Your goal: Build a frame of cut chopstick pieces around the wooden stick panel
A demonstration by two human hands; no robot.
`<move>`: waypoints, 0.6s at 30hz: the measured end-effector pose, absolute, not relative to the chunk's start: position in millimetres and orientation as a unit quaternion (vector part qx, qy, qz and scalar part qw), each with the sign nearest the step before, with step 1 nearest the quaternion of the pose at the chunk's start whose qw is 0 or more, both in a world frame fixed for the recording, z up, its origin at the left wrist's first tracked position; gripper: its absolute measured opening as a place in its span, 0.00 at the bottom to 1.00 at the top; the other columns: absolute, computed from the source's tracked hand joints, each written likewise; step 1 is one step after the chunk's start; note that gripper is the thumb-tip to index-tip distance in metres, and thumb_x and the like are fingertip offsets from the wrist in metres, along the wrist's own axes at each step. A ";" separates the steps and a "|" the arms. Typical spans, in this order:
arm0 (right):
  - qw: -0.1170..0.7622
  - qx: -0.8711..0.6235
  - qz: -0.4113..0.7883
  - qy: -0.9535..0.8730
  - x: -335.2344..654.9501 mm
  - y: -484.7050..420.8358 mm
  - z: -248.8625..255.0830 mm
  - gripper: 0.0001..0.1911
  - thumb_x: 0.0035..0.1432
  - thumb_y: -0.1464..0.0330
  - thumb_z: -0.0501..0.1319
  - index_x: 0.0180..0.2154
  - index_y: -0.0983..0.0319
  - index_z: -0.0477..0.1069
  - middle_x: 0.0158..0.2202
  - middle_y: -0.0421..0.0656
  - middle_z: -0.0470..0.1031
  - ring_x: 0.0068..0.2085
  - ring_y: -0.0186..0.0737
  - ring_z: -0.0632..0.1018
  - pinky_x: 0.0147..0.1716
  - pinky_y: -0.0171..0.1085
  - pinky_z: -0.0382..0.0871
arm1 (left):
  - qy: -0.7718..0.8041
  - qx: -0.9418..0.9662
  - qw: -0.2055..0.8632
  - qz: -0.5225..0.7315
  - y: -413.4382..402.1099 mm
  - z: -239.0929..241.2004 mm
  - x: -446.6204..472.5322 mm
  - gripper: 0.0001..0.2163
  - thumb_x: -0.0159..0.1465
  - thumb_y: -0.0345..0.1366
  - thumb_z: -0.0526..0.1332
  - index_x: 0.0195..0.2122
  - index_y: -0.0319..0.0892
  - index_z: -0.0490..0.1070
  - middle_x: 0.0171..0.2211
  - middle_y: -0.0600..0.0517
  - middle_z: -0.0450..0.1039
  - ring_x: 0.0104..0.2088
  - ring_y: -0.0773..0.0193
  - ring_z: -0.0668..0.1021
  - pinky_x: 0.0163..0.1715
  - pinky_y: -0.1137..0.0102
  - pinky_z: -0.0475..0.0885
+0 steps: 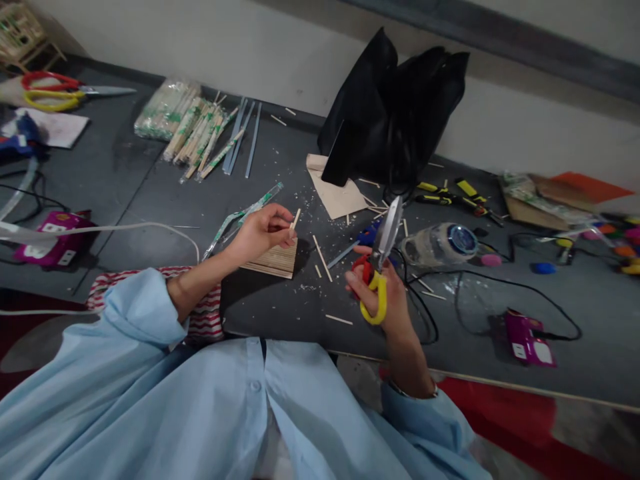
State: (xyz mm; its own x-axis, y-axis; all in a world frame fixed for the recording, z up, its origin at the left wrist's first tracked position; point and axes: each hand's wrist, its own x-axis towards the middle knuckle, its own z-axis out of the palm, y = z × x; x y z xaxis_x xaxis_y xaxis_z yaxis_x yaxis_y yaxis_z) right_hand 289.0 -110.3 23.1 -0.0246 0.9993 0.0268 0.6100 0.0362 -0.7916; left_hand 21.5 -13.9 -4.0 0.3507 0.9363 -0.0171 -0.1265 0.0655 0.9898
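My left hand (263, 233) pinches a short wooden stick (297, 217) between thumb and fingers. Below it lies a flat panel of wooden sticks (274, 261) set side by side, partly covered by the hand. In my right hand (393, 300) is a pair of scissors (376, 288) with one red and one yellow handle, its blades pointing up and away from me. Loose cut sticks (323, 259) and small chips lie on the dark table (280, 313) between my hands. Just beyond the right hand is a blue tool (369, 233), partly hidden by the scissors.
Wrapped chopsticks (203, 137) and glue sticks (254, 140) lie at the back left. A black bag (400, 100) leans on the wall with a phone (340, 153). A clear jar (440, 244), pliers (433, 193), cables and a purple box (530, 339) are right. Another person's hand (15, 91) holds scissors (55, 90).
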 end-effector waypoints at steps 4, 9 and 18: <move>0.291 -0.562 0.262 -0.728 264.0 -86.1 27.4 0.32 0.61 0.63 0.60 0.66 0.55 0.57 0.52 0.48 0.74 0.46 0.45 0.78 0.49 0.45 0.74 | 0.397 0.561 0.568 0.454 -13.6 -3.3 19.7 0.21 0.59 0.31 0.67 0.51 0.42 0.62 0.27 0.57 0.77 0.25 0.67 0.81 0.28 0.72 0.78; 0.227 -0.580 0.242 -0.744 245.5 -62.7 17.9 0.23 0.63 0.59 0.58 0.57 0.61 0.68 0.43 0.49 0.77 0.40 0.46 0.77 0.43 0.44 0.72 | 0.437 0.669 0.404 0.444 -10.5 -2.2 12.1 0.33 0.59 0.28 0.64 0.65 0.42 0.56 0.30 0.56 0.78 0.29 0.66 0.81 0.34 0.71 0.76; 0.172 -0.587 0.204 -0.765 234.3 -68.0 17.1 0.21 0.63 0.54 0.59 0.50 0.60 0.72 0.32 0.43 0.75 0.30 0.39 0.73 0.31 0.36 0.63 | 0.417 0.758 0.292 0.407 -10.9 -6.8 8.5 0.37 0.61 0.27 0.60 0.71 0.40 0.48 0.31 0.54 0.79 0.30 0.66 0.80 0.35 0.72 0.73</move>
State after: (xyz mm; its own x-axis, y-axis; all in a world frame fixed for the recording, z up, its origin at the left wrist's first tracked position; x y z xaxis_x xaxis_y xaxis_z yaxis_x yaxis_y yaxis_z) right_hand 234.3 -68.0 17.1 -0.2527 0.9673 0.0232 0.8271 0.2284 -0.5135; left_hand 8.5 -10.9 -6.8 0.3203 0.8703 0.3742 0.3943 -0.4816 0.7827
